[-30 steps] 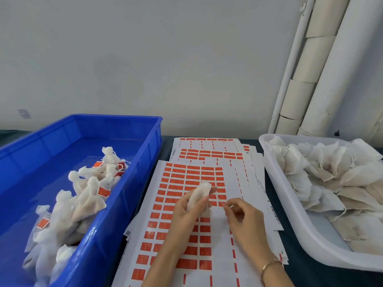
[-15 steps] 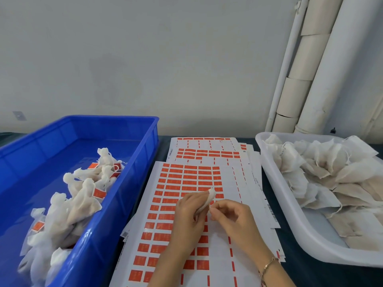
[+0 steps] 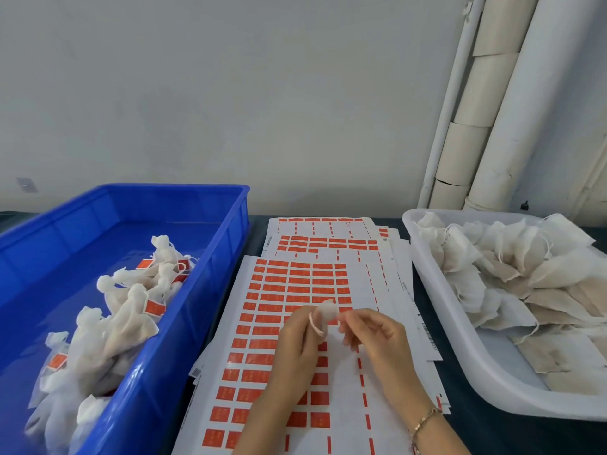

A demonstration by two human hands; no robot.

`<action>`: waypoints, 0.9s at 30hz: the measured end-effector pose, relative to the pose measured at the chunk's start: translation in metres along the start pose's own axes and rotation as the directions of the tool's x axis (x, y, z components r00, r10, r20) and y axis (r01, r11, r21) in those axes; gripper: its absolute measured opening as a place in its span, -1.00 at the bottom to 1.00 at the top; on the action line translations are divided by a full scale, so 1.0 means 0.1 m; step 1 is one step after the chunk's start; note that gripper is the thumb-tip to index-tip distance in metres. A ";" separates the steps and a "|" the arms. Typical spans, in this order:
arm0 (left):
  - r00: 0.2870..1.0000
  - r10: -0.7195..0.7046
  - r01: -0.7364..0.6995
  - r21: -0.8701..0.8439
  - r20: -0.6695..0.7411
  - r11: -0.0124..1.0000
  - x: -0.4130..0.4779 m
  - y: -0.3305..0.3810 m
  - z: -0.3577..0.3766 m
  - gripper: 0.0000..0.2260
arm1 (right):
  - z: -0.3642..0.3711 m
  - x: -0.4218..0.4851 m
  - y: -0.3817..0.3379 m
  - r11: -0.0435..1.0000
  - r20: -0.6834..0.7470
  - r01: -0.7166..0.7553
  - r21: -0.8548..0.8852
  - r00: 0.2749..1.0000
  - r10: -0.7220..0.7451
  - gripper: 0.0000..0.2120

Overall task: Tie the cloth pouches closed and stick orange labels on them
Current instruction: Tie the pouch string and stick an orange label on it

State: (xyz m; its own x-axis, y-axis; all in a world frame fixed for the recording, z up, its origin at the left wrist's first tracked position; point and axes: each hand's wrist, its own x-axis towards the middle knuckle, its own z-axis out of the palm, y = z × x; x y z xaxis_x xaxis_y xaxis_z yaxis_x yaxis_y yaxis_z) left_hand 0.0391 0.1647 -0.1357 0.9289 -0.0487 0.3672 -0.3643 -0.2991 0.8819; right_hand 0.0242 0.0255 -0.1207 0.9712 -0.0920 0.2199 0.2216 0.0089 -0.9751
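At the left of the frame the blue bin (image 3: 98,231) holds tied pouches (image 3: 131,310), each with an orange label on it. In the lower middle, sheets of orange labels (image 3: 295,280) lie fanned on the table. Just above them the left hand (image 3: 295,343) has its fingers closed round a small white pouch (image 3: 326,311), with a loop of string (image 3: 314,325) hanging at its neck. The right hand (image 3: 377,336) is curled beside it, fingertips close to the neck. I cannot tell whether it has the string pinched.

The pouch looks light, soft and limp, so it is best held by the gathered neck. The thin string may slip and wants a fingertip pinch.

At the right, a white tub (image 3: 460,356) holds flat, open pouches (image 3: 509,267).
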 end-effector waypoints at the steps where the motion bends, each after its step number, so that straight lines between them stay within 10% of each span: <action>1: 0.996 -0.091 0.090 -0.067 -0.008 0.994 0.00 0.03 0.00 -0.81 | -0.01 0.01 0.02 1.000 -0.043 -0.016 0.004 0.999 0.016 -0.86; 5: 0.954 -0.301 0.293 -0.238 0.005 0.926 -0.01 0.05 0.00 -0.87 | -0.01 0.04 0.11 0.994 -0.069 -0.042 -0.105 0.997 0.035 -0.89; 12: 0.968 -0.220 0.245 -0.266 0.120 0.932 0.01 0.11 -0.02 -0.82 | 0.03 0.04 0.13 0.971 0.017 -0.026 -0.237 0.999 0.031 -0.81; 27: 0.959 -0.260 0.281 -0.250 0.116 0.926 0.04 0.00 0.02 -0.90 | -0.02 0.04 0.06 0.975 -0.081 -0.214 0.059 0.973 0.218 -0.87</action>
State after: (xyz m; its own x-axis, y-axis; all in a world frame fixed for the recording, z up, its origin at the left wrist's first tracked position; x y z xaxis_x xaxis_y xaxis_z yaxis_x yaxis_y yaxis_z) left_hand 0.0426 0.1632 -0.1353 0.9929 -0.0799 0.0885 -0.0929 -0.0524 0.9943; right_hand 0.0288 0.0233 -0.1259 0.9858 -0.1680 -0.0010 0.0138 0.0869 -0.9961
